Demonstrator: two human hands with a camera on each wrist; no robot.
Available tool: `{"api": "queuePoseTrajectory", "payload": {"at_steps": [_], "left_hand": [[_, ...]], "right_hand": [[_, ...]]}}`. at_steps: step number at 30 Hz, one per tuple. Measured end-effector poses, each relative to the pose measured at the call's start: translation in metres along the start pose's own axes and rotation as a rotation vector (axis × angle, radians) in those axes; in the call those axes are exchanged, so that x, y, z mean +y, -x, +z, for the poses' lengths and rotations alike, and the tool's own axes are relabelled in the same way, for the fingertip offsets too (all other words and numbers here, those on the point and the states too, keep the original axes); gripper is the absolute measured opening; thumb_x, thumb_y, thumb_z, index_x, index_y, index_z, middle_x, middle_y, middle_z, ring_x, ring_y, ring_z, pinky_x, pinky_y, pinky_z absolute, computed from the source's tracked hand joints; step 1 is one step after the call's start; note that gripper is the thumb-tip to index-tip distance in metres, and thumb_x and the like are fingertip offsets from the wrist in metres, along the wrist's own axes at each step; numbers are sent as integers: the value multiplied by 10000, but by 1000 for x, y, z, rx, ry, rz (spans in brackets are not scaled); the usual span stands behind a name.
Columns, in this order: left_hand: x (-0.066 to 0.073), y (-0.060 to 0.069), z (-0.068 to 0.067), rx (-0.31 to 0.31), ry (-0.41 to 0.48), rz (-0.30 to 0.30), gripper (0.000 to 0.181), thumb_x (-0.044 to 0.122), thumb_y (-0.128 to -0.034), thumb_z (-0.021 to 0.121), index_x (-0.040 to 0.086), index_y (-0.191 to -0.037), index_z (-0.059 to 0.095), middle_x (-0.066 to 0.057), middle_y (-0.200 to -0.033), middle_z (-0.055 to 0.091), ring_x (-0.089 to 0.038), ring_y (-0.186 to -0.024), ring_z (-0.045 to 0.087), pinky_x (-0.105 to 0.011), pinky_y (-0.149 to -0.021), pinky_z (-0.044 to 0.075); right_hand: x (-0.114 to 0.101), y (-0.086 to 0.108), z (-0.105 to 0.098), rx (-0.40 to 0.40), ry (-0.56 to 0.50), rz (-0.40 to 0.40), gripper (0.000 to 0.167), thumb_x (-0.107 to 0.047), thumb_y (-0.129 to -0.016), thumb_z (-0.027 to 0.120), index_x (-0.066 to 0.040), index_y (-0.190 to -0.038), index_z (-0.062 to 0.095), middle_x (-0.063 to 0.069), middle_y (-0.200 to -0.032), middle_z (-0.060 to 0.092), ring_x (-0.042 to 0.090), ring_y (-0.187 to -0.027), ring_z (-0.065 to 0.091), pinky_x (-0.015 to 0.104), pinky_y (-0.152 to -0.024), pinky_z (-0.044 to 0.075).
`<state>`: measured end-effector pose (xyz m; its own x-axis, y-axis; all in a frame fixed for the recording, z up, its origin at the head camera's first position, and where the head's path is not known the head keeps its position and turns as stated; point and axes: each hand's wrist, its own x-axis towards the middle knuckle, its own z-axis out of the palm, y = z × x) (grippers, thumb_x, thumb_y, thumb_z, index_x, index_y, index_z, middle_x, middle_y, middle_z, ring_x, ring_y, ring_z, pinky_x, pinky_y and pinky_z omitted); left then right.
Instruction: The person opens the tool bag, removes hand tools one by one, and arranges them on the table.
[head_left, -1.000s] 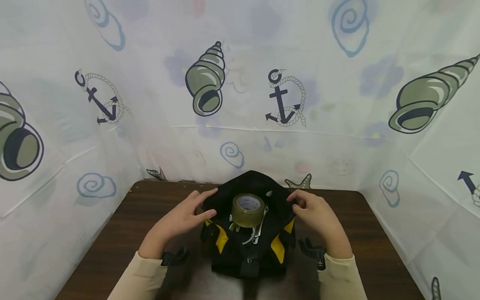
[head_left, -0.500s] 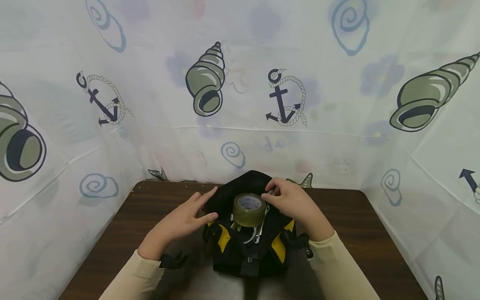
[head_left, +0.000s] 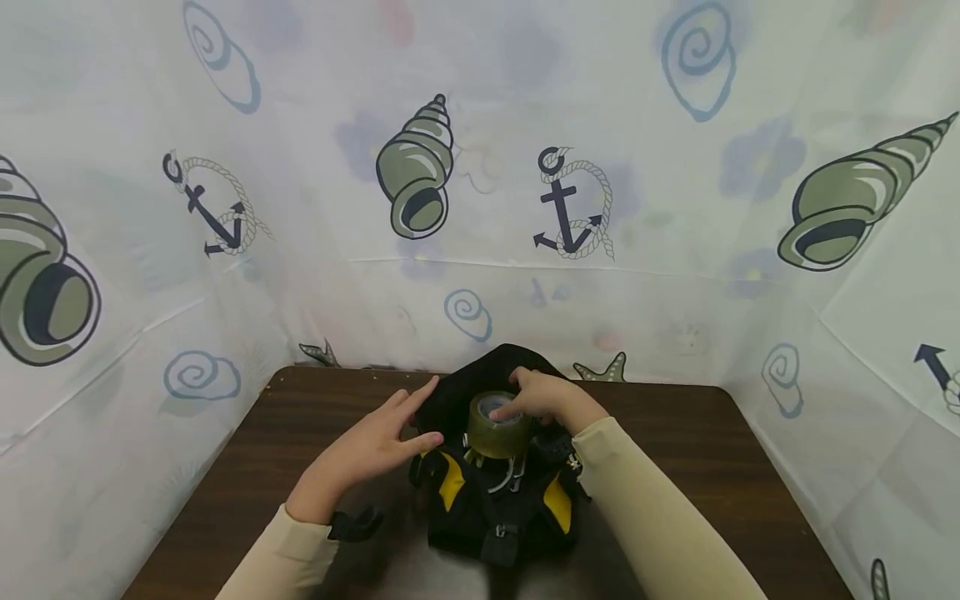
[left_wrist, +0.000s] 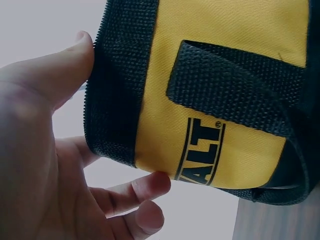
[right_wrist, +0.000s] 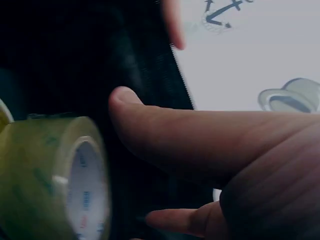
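Observation:
A black and yellow bag stands unzipped at the table's front middle, a roll of tape upright in its mouth. My left hand rests its thumb and fingers along the bag's left rim; the left wrist view shows them at the zipper edge of the yellow side, beside a black strap. My right hand is over the bag's opening, its thumb at the tape's top. In the right wrist view the thumb and fingers are apart, beside the tape roll, with dark fabric behind.
The bag stands on a dark brown wooden table. A pale cloth printed with shells and anchors hangs behind and on both sides. Metal tools show in the bag just in front of the tape.
My right hand has moved left from the bag's right rim to over the tape roll. My left hand has stayed at the left rim.

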<state>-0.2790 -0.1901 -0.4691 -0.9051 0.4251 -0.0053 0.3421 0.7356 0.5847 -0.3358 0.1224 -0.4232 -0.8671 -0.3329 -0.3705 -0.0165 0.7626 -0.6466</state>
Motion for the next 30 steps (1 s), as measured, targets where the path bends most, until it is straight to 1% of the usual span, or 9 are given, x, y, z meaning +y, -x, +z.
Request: {"api": "queuePoseTrajectory", "payload": {"at_steps": [4, 8, 11, 13, 15, 18, 22, 25, 30], "left_hand": [[-1, -2, 2, 7, 0, -8, 935, 771, -983, 623, 458, -1745, 182, -98, -1500, 506, -202, -1132, 616, -552, -994, 563], [-4, -3, 4, 11, 6, -15, 936, 766, -984, 628, 443, -1747, 194, -97, -1485, 512, -198, -1118, 616, -547, -971, 566], [-4, -3, 4, 7, 15, -20, 940, 769, -984, 626, 443, -1748, 186, -97, -1412, 524, -223, -1090, 614, -534, -943, 554], [-3, -2, 4, 10, 12, -30, 940, 774, -984, 620, 449, -1747, 178, -108, -1453, 517, -257, -1146, 633, -564, -981, 557], [-3, -1, 4, 9, 10, -34, 932, 766, -993, 613, 449, -1748, 169, -153, -1572, 473, -323, -1249, 644, -644, -1056, 541], [-3, 1, 3, 15, 11, -41, 912, 754, -1004, 606, 463, -1745, 161, -192, -1731, 342, -399, -1398, 604, -727, -1146, 468], [-5, 2, 5, 14, 21, -42, 908, 744, -1010, 605, 457, -1747, 160, -208, -1762, 297, -456, -1460, 557, -747, -1169, 434], [-6, 2, 5, 11, 29, -54, 918, 767, -997, 602, 478, -1742, 151, -212, -1793, 239, -494, -1530, 482, -763, -1186, 402], [-5, 1, 5, 1, 39, -69, 923, 802, -977, 593, 531, -1724, 123, -216, -1820, 159, -516, -1585, 398, -776, -1202, 368]], "right_hand": [[9, -6, 9, -11, -20, 14, 988, -406, -931, 886, -42, -1682, 356, 213, -1623, 514, 356, -1269, 647, 562, -1009, 603], [16, -11, 16, -2, -60, 23, 1023, -372, -911, 912, -58, -1700, 342, 213, -1619, 514, 379, -1296, 644, 599, -1034, 594], [19, -15, 19, 1, -69, 29, 1047, -357, -901, 923, -75, -1714, 326, 209, -1643, 494, 382, -1300, 643, 596, -1020, 601], [21, -17, 21, 1, -61, 27, 1065, -357, -896, 928, -81, -1722, 314, 210, -1678, 456, 379, -1305, 641, 565, -981, 619], [23, -20, 24, 4, -53, 23, 1078, -355, -889, 934, -80, -1724, 309, 216, -1712, 407, 380, -1303, 639, 530, -936, 635], [25, -23, 26, 18, -40, 18, 1080, -355, -879, 943, -67, -1715, 324, 233, -1733, 351, 378, -1271, 642, 491, -886, 646], [29, -26, 27, 27, -30, 10, 1061, -365, -871, 948, -42, -1692, 360, 252, -1693, 367, 357, -1210, 647, 479, -880, 649], [31, -27, 27, 26, -31, 3, 1049, -379, -869, 946, -29, -1678, 378, 259, -1650, 398, 341, -1181, 645, 473, -890, 649], [33, -26, 29, 20, -66, -3, 1066, -376, -869, 944, -9, -1680, 358, 240, -1587, 489, 337, -1198, 658, 514, -948, 640]]}}
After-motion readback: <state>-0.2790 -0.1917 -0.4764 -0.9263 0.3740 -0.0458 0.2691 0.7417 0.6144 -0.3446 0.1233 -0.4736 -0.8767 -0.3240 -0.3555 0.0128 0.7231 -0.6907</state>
